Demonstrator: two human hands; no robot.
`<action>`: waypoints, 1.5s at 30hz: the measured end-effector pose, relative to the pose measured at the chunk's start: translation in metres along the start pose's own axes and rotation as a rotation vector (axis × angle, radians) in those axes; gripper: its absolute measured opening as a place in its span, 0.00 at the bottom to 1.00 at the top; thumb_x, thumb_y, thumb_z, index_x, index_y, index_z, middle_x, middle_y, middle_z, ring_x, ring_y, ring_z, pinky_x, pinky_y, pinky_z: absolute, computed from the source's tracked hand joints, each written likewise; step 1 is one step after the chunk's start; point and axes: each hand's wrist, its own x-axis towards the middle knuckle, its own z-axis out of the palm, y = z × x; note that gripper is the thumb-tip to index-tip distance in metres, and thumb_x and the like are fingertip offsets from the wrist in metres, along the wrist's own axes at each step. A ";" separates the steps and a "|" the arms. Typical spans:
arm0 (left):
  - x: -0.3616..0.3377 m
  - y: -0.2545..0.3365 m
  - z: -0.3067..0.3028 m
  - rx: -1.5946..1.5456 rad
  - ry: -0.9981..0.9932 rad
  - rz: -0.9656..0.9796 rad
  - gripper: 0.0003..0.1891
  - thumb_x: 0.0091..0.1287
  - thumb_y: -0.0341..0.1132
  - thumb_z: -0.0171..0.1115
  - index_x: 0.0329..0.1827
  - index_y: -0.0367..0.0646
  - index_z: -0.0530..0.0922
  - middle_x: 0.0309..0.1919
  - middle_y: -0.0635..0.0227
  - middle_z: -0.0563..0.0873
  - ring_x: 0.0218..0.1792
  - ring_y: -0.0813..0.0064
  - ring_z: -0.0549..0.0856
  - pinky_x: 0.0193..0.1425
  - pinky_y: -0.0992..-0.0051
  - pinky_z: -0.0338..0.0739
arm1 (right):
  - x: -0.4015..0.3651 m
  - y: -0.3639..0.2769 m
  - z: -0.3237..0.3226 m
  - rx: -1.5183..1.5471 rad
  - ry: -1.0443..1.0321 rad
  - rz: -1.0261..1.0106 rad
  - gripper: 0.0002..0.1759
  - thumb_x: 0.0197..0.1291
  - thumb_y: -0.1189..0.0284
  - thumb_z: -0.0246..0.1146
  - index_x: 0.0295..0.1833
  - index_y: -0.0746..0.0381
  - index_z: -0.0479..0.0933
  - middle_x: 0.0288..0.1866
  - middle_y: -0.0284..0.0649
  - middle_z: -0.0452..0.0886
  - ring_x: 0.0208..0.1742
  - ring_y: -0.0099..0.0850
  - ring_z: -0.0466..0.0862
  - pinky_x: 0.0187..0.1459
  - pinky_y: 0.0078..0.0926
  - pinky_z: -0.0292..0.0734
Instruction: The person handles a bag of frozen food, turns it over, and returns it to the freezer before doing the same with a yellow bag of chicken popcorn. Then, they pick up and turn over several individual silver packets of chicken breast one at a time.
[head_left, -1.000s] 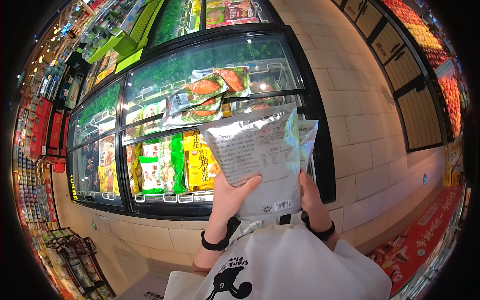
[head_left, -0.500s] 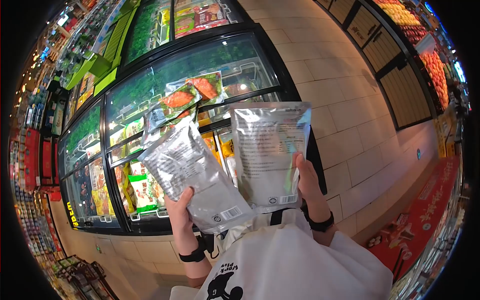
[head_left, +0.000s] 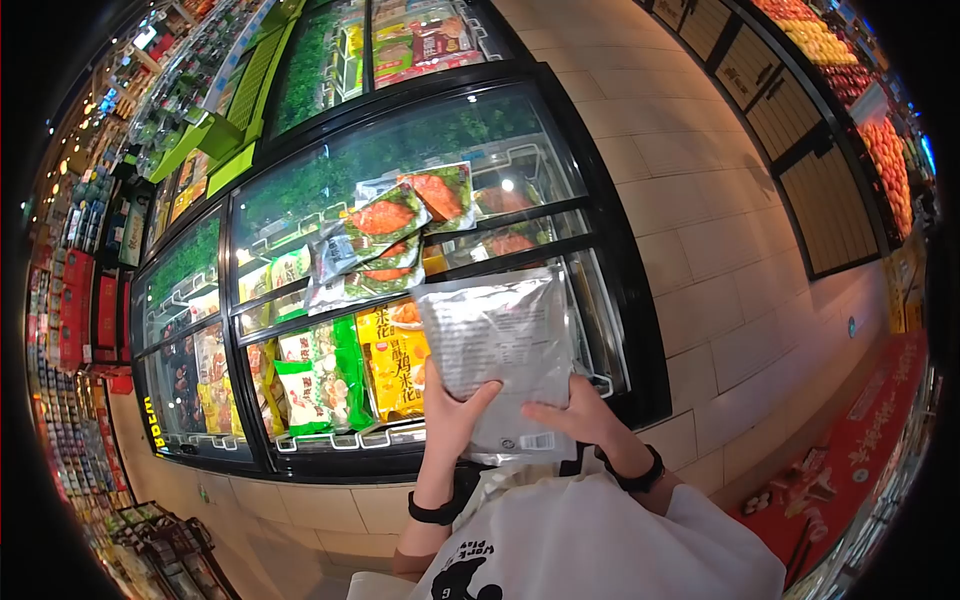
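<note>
A silver package [head_left: 505,350] with printed text and a barcode faces me, upright in front of my chest. My left hand [head_left: 455,405] grips its left side, the thumb lying across the front. On the right side my right hand [head_left: 575,410] holds the same package, its thumb also on the front. Whether a second silver package lies behind it cannot be made out. Just beyond, several packs with orange-red food pictures [head_left: 385,215] lie overlapping on the glass top of the freezer [head_left: 640,340].
Inside the freezer are yellow packs [head_left: 395,365] and green-and-white packs [head_left: 310,385]. A green shelf [head_left: 235,130] stands at the upper left, a fruit display [head_left: 885,160] at the upper right. A red mat [head_left: 850,440] lies at the lower right.
The two silver packages held apart have come together, so one shows now. My left hand has moved right, towards my right hand. The view has shifted, uncovering yellow packs in the freezer.
</note>
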 end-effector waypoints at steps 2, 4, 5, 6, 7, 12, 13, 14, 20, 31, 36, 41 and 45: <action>0.013 -0.004 -0.003 0.021 0.055 0.067 0.33 0.50 0.27 0.63 0.60 0.38 0.59 0.50 0.63 0.72 0.44 0.73 0.73 0.47 0.75 0.70 | 0.014 -0.005 -0.010 -0.030 0.061 0.004 0.20 0.50 0.68 0.64 0.48 0.67 0.72 0.39 0.38 0.79 0.42 0.23 0.76 0.44 0.23 0.70; 0.027 -0.009 -0.012 0.004 0.076 0.105 0.39 0.48 0.26 0.63 0.64 0.41 0.54 0.57 0.62 0.65 0.48 0.71 0.70 0.47 0.75 0.68 | 0.030 -0.011 -0.030 -0.139 0.243 -0.062 0.19 0.50 0.69 0.63 0.46 0.69 0.73 0.34 0.39 0.80 0.37 0.23 0.78 0.40 0.24 0.72; 0.034 -0.011 -0.018 0.005 0.071 0.120 0.36 0.50 0.27 0.63 0.62 0.40 0.56 0.57 0.62 0.66 0.47 0.71 0.70 0.45 0.76 0.69 | 0.042 -0.016 -0.040 -0.221 0.352 -0.130 0.19 0.50 0.69 0.63 0.45 0.69 0.73 0.32 0.40 0.80 0.36 0.24 0.79 0.38 0.24 0.73; 0.040 -0.017 -0.022 0.008 0.056 0.103 0.32 0.51 0.27 0.63 0.60 0.40 0.59 0.55 0.63 0.67 0.46 0.72 0.71 0.43 0.78 0.70 | 0.058 -0.022 -0.047 -0.261 0.470 -0.204 0.18 0.51 0.70 0.62 0.46 0.69 0.72 0.31 0.41 0.81 0.36 0.24 0.79 0.37 0.23 0.73; 0.046 -0.025 -0.025 0.008 0.040 0.086 0.29 0.52 0.28 0.63 0.58 0.40 0.61 0.54 0.63 0.69 0.45 0.73 0.72 0.41 0.79 0.70 | 0.076 -0.029 -0.055 -0.304 0.590 -0.278 0.18 0.52 0.70 0.61 0.46 0.70 0.72 0.30 0.42 0.81 0.36 0.24 0.80 0.36 0.23 0.73; 0.088 -0.110 -0.020 -0.047 -0.021 -0.182 0.20 0.55 0.31 0.62 0.50 0.40 0.68 0.39 0.68 0.74 0.40 0.79 0.74 0.38 0.81 0.71 | 0.193 -0.032 -0.101 -0.758 0.813 -0.564 0.19 0.51 0.76 0.58 0.51 0.59 0.73 0.42 0.42 0.80 0.42 0.33 0.81 0.41 0.28 0.74; 0.099 -0.121 -0.015 -0.020 -0.002 -0.189 0.19 0.56 0.30 0.62 0.49 0.40 0.68 0.38 0.68 0.75 0.40 0.79 0.74 0.39 0.82 0.70 | 0.216 -0.028 -0.110 -0.945 0.769 -0.664 0.22 0.49 0.78 0.58 0.53 0.56 0.72 0.47 0.42 0.77 0.48 0.36 0.77 0.47 0.31 0.72; 0.112 -0.130 -0.012 -0.019 -0.007 -0.191 0.19 0.56 0.30 0.62 0.49 0.40 0.68 0.38 0.68 0.75 0.40 0.79 0.74 0.39 0.82 0.70 | 0.234 -0.022 -0.116 -1.132 0.718 -0.760 0.25 0.47 0.80 0.57 0.55 0.53 0.72 0.51 0.42 0.75 0.53 0.40 0.74 0.52 0.34 0.69; 0.192 -0.228 -0.004 0.230 0.058 -0.191 0.19 0.57 0.31 0.58 0.51 0.36 0.70 0.47 0.60 0.76 0.47 0.69 0.75 0.52 0.74 0.67 | 0.263 0.012 -0.099 -1.282 0.532 -0.695 0.27 0.43 0.85 0.52 0.53 0.56 0.73 0.57 0.42 0.69 0.59 0.44 0.66 0.59 0.39 0.61; 0.228 -0.312 -0.002 0.710 0.133 -0.061 0.20 0.60 0.35 0.55 0.54 0.35 0.68 0.48 0.58 0.76 0.51 0.66 0.73 0.56 0.73 0.65 | 0.222 0.213 -0.087 0.381 0.791 0.217 0.11 0.54 0.76 0.53 0.45 0.62 0.71 0.39 0.34 0.73 0.42 0.31 0.74 0.48 0.29 0.67; 0.235 -0.312 0.000 0.734 0.095 -0.079 0.21 0.60 0.37 0.55 0.54 0.35 0.67 0.49 0.57 0.76 0.51 0.66 0.73 0.56 0.73 0.65 | 0.264 0.349 -0.133 0.980 0.547 -0.288 0.22 0.63 0.57 0.45 0.57 0.59 0.62 0.57 0.36 0.65 0.56 0.29 0.64 0.60 0.28 0.59; 0.237 -0.313 0.000 0.742 0.073 -0.103 0.22 0.60 0.38 0.55 0.55 0.35 0.67 0.49 0.57 0.75 0.51 0.67 0.73 0.56 0.73 0.65 | 0.253 0.337 -0.131 1.005 0.852 0.055 0.22 0.62 0.58 0.50 0.56 0.60 0.63 0.54 0.37 0.67 0.53 0.29 0.67 0.57 0.27 0.63; 0.234 -0.313 0.000 0.747 0.041 -0.118 0.23 0.60 0.39 0.55 0.55 0.35 0.66 0.50 0.57 0.75 0.52 0.67 0.73 0.56 0.73 0.65 | 0.239 0.325 -0.124 0.980 0.860 0.101 0.22 0.61 0.58 0.51 0.56 0.60 0.64 0.53 0.37 0.68 0.52 0.29 0.68 0.56 0.27 0.64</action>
